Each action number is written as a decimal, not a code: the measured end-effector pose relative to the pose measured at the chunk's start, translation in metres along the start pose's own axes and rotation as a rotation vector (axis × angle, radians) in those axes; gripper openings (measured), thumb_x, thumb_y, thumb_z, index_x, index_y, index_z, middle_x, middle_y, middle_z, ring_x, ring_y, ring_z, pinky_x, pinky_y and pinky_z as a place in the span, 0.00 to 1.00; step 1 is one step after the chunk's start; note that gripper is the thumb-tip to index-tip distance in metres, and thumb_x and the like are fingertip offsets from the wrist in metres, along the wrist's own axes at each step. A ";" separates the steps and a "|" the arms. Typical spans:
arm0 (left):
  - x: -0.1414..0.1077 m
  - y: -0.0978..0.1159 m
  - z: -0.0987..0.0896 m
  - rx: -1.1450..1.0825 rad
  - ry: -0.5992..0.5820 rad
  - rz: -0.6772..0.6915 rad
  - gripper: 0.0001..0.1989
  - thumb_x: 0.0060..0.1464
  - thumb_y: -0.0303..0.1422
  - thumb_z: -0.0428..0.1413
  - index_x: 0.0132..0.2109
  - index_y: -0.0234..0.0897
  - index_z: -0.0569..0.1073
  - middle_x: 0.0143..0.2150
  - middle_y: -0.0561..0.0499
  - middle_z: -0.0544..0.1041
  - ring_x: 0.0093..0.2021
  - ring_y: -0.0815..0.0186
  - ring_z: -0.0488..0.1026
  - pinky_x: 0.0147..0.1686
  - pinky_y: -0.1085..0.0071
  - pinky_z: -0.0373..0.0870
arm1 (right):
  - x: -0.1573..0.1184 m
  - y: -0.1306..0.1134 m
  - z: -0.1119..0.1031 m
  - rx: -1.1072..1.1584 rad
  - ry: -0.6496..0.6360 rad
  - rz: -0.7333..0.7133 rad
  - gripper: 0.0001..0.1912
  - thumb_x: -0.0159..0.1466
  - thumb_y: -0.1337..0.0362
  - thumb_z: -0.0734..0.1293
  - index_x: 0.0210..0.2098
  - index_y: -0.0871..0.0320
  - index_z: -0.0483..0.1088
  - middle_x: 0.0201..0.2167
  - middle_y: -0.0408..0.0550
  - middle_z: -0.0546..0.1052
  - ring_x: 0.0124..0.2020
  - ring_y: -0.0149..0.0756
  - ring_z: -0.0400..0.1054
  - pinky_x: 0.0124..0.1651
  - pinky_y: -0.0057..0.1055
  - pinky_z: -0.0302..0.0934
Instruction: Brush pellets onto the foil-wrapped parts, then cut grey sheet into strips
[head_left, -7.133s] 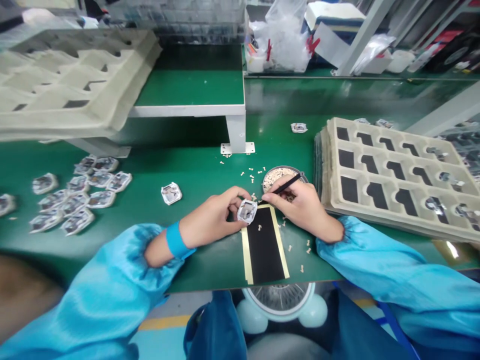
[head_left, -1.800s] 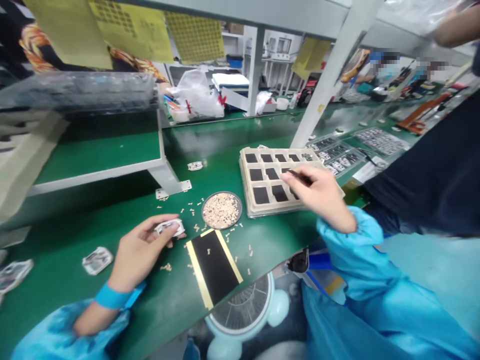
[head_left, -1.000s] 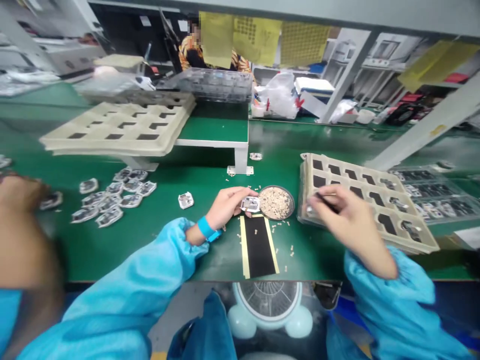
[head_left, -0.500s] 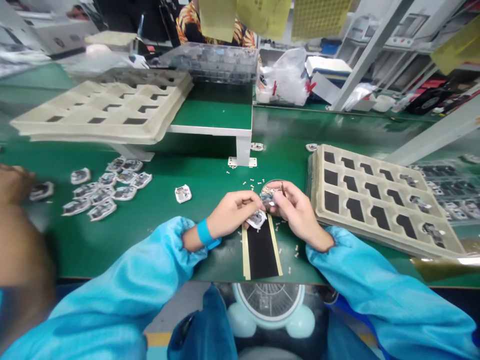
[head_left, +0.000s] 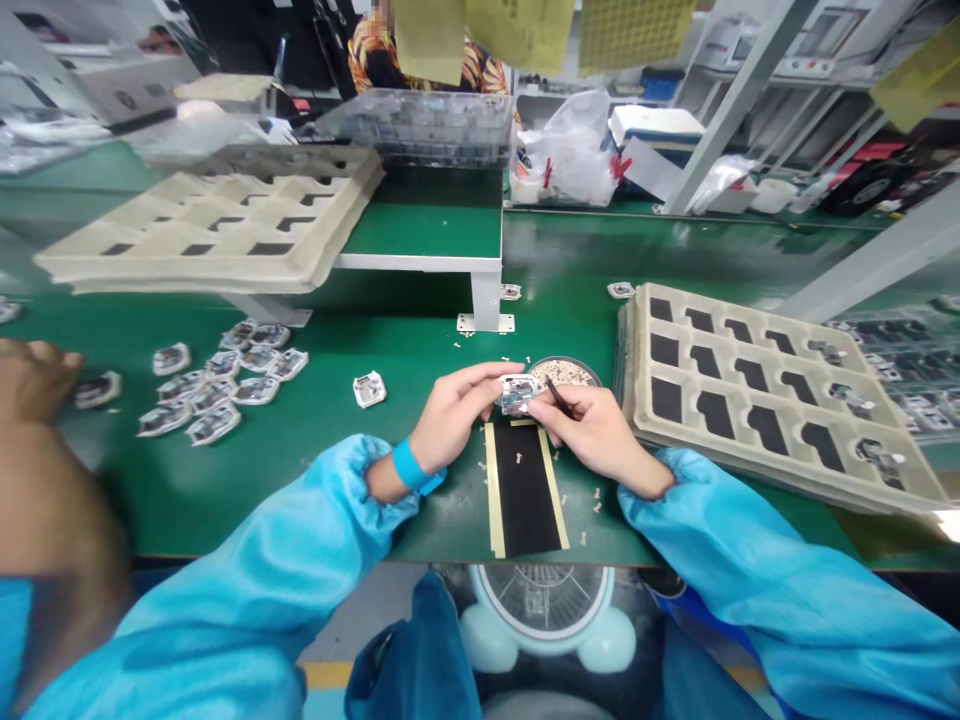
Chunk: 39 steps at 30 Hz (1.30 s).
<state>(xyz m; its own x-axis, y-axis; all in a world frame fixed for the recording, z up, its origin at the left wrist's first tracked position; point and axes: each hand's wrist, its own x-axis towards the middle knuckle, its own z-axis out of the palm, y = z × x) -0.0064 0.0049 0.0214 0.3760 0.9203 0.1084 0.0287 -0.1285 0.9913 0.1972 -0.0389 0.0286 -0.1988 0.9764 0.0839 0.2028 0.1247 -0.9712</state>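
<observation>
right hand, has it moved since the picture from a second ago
Yes, leftward: the right hand overlapped the beige tray in view then; now it is left of that tray, at the white-framed part.

Left hand [head_left: 450, 415] near right hand [head_left: 596, 428] (fingers [head_left: 484, 374] bent), forearms [head_left: 300, 555] slanting inward.
</observation>
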 end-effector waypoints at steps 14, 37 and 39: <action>-0.001 -0.002 0.005 -0.154 -0.086 0.032 0.21 0.57 0.36 0.63 0.57 0.34 0.76 0.56 0.40 0.78 0.53 0.55 0.78 0.54 0.59 0.75 | 0.002 0.002 0.001 0.089 0.088 0.049 0.19 0.64 0.49 0.71 0.29 0.59 0.73 0.19 0.39 0.67 0.21 0.28 0.58 0.27 0.28 0.54; 0.000 -0.004 0.009 0.029 -0.043 0.039 0.24 0.53 0.33 0.67 0.57 0.36 0.76 0.56 0.41 0.78 0.52 0.56 0.77 0.51 0.61 0.75 | 0.004 0.008 -0.001 0.145 0.083 0.092 0.18 0.63 0.50 0.71 0.31 0.61 0.74 0.18 0.38 0.67 0.20 0.27 0.57 0.26 0.28 0.52; 0.000 -0.004 0.009 0.021 -0.043 0.035 0.24 0.53 0.34 0.67 0.57 0.36 0.76 0.55 0.41 0.79 0.52 0.56 0.77 0.51 0.62 0.75 | 0.005 0.009 -0.001 0.144 0.085 0.073 0.18 0.63 0.50 0.71 0.32 0.61 0.75 0.19 0.39 0.68 0.21 0.28 0.59 0.28 0.28 0.54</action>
<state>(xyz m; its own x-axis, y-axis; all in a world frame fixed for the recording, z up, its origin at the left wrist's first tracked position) 0.0022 0.0019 0.0166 0.4168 0.8984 0.1388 0.0339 -0.1679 0.9852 0.1993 -0.0331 0.0200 -0.1051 0.9942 0.0242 0.0731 0.0320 -0.9968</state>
